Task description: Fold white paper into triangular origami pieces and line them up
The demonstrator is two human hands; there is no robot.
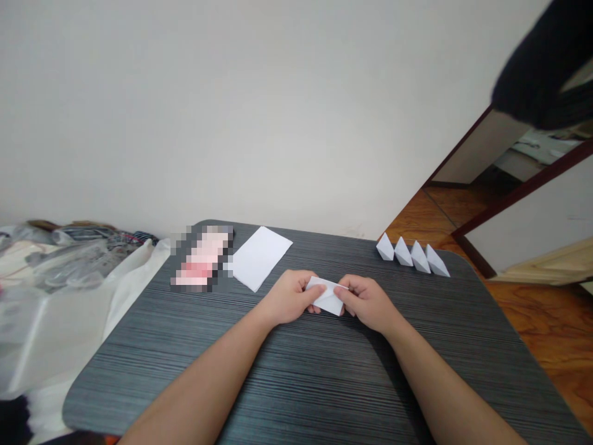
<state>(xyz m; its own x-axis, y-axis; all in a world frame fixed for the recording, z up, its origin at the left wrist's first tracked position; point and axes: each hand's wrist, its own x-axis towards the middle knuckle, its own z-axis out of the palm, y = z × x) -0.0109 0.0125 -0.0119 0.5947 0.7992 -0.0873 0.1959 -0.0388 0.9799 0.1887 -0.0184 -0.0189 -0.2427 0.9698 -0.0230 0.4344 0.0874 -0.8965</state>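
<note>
From my remote seat, the pale wall (296, 123) fills most of my view, and below it lies the dark, streaked table (296, 383). At the far left of the top I get a pixelated object (201, 259) that I can't identify; just to its right are some blank white sheets (262, 258).

Near the middle, the left hand (290, 296) and right hand (368, 303) face each other, each pinching one end of a small folded paper (328, 300), thumbs on top, fingers curled beneath. I have the paper over the table, between the two; whether it touches the top I can't tell.

I'd judge it very light, stiffer where layered, easily creased or torn, hardly slippery. I'd hold it by its short ends, thumbs flat, squeezing hard only along a fold.

Smallest, at the far right, four pointed paper shapes (420, 257) stand in a row.
</note>
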